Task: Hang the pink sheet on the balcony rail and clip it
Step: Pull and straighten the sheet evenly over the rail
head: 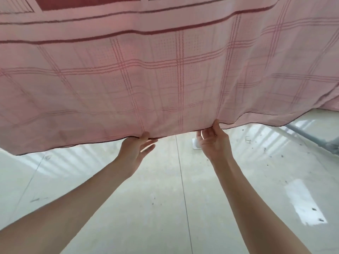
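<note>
Pinching the pink sheet's [165, 79] near hem (dark-edged), the left hand [134, 151] and right hand [213, 142] grip it side by side.

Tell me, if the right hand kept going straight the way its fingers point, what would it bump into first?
The pink sheet. The right hand already holds its bottom edge, fingers pointing up and forward, so it would push straight into the cloth. What lies behind the cloth is hidden.
</note>
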